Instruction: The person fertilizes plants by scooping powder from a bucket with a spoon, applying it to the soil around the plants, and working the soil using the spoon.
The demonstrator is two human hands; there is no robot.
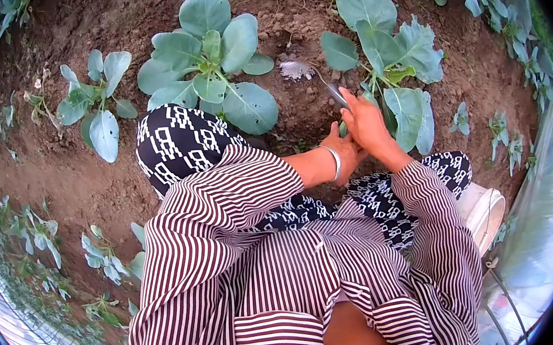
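Note:
My right hand [366,123] is closed around the dark handle of a small trowel [297,70]. Its thin bent neck leads to a pale, soil-marked blade lying on the loose soil between two leafy plants. My left hand [345,156], with a silver bracelet [335,163] at the wrist, is tucked against the right hand. Its thumb points up and its fingers look curled; what they hold, if anything, is hidden. Close beside both hands on the right grows a broad-leaved green plant [382,51]. Another large plant [209,64] stands left of the blade, its leaves dotted with small holes.
A smaller plant [101,100] grows farther left. By my right knee a white bucket [490,220] lies tilted. Brown soil [51,174] surrounds the plants, with more seedlings along both sides. Plastic sheeting [541,224] borders the right edge. My patterned knees [181,142] flank the hands.

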